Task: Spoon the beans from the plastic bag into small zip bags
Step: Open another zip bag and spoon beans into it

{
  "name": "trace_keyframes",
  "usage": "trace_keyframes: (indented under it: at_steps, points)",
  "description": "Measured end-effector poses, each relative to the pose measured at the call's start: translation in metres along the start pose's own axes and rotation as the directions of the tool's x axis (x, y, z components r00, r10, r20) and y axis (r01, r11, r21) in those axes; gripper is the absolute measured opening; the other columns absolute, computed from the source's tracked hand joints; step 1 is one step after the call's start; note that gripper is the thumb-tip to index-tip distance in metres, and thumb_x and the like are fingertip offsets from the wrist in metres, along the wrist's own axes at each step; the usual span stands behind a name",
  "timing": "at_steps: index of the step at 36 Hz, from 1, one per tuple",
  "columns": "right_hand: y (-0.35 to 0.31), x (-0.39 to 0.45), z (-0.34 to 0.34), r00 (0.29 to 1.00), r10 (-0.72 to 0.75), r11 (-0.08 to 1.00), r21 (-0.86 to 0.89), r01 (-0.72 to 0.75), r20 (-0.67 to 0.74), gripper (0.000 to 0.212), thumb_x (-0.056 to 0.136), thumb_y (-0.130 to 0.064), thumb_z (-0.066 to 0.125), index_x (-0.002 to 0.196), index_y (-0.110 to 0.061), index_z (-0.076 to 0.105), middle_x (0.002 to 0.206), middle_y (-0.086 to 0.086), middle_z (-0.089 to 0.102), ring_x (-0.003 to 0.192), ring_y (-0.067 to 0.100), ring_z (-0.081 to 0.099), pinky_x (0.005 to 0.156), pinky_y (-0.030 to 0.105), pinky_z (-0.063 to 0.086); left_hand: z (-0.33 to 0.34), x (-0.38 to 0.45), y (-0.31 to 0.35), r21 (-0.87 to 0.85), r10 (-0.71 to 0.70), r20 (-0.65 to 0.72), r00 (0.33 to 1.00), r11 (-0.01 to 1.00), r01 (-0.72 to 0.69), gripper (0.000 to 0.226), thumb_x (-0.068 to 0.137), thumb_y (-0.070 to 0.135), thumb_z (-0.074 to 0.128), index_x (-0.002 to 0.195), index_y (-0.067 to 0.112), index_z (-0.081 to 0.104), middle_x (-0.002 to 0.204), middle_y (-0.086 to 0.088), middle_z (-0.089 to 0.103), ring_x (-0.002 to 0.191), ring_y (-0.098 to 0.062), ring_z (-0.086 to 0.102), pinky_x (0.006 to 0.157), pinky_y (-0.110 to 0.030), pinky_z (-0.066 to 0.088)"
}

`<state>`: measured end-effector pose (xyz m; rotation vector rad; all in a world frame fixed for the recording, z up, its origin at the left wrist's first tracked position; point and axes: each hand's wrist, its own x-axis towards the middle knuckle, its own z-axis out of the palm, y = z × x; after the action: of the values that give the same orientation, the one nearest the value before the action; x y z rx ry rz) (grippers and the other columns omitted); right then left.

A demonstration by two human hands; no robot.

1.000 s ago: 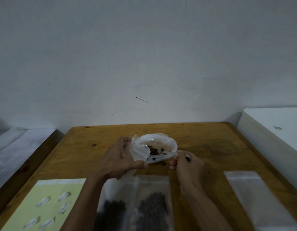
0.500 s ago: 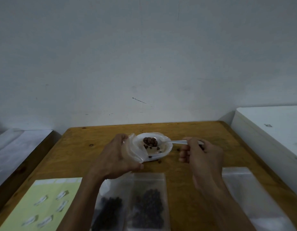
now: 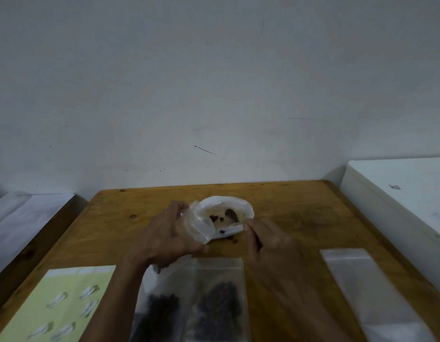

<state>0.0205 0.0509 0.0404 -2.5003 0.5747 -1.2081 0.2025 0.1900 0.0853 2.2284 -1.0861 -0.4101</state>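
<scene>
Wooden table [image 3: 300,208] against a pale wall. Left hand [image 3: 164,239] grips the rolled-down plastic bag [image 3: 209,218] of beans [image 3: 217,218]; right hand [image 3: 265,239] pinches a spoon [image 3: 232,215] dipped inside it. Two filled zip bags [image 3: 219,299] lie nearer.

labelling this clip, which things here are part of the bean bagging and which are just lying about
In use:
left hand holding the plastic bag
right hand with the spoon
beans
filled zip bags
empty zip bag

Lying about:
yellow sheet
white box
</scene>
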Motion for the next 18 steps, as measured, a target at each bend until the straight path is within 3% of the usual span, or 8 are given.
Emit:
trace_keyframes:
  at_steps: [5,9,18]
  points:
    - [0.015,-0.004,0.037,0.995,0.034,0.999,-0.005,-0.033,0.094,0.022,0.095,-0.009,0.061,0.115,-0.009,0.071,0.088,-0.001,0.061,0.067,0.003,0.05,0.055,0.013,0.041,0.004,0.002,0.0,0.032,0.011,0.057,0.998,0.999,-0.013,0.099,0.058,0.047,0.091,0.137,0.033,0.034,0.116,0.014,0.05,0.094,-0.003,0.054,0.074,-0.021,0.051]
    - [0.01,0.001,0.048,0.988,0.145,0.98,0.133,-0.15,0.047,0.02,0.096,-0.011,0.061,0.112,-0.009,0.073,0.087,-0.001,0.064,0.072,0.004,0.054,0.061,0.004,0.04,0.007,0.005,-0.004,0.048,-0.002,0.064,0.998,0.999,-0.001,0.101,0.053,0.052,0.089,0.137,0.035,0.033,0.123,0.011,0.052,0.098,-0.005,0.055,0.085,-0.033,0.057]
    - [0.012,0.004,0.046,0.927,0.371,0.883,0.286,-0.371,0.058,0.017,0.099,-0.021,0.057,0.098,-0.023,0.073,0.072,-0.009,0.063,0.065,0.003,0.06,0.056,0.014,0.046,0.009,0.01,-0.009,0.055,-0.024,0.076,0.997,0.998,0.02,0.106,0.049,0.057,0.087,0.138,0.036,0.033,0.124,0.011,0.052,0.101,-0.009,0.056,0.085,-0.034,0.056]
